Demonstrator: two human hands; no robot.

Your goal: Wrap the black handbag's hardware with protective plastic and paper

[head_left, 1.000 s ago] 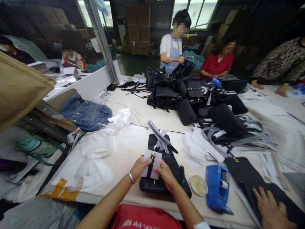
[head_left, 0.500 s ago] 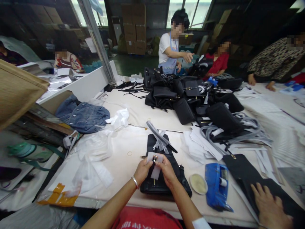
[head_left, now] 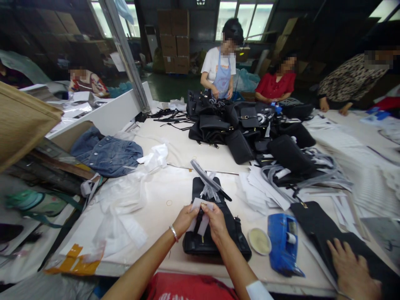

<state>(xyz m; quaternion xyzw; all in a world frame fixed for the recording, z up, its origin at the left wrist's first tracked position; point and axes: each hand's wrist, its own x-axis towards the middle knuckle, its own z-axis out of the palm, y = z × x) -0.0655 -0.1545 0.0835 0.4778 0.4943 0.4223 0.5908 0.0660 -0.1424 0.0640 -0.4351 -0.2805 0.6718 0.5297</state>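
A small black handbag [head_left: 215, 233] is lying flat on the pale worktop [head_left: 175, 183], just in front of the person and near the worktop's close edge. Its leather is looking dark and smooth, with small gold-coloured fittings showing on the front. A flat strap [head_left: 210, 180] wrapped in clear film is sticking up and away from its far end. Across the bag's front a piece of white paper [head_left: 201, 214] is being folded round a small metal clasp, so that only a bit of gold is showing at the top of the fold.

The left hand [head_left: 185, 218] is coming in from below with the forearm slanting up to the right, a thin silver bracelet [head_left: 173, 233] sitting at the wrist. Its grip is closing on the left edge of the white paper, thumb and fingertips pinching it against the bag. The right hand [head_left: 215, 221] is mirroring it from the other side, the wrist bent down and the fingers curling over the paper's right edge; its grip is likewise pinching the paper. The two hands are almost touching over the clasp.

Just to the right of the bag a round pale lid [head_left: 258, 241] is resting on the worktop, and beside that a blue tape dispenser [head_left: 283, 241]. At the lower right another person's hand [head_left: 351, 273] is pressing flat on a black leather panel [head_left: 315, 225]. Farther up the worktop a heap of black bags [head_left: 237, 125] is lying, with loose white sheets [head_left: 265, 191] spread between the heap and the near bag.
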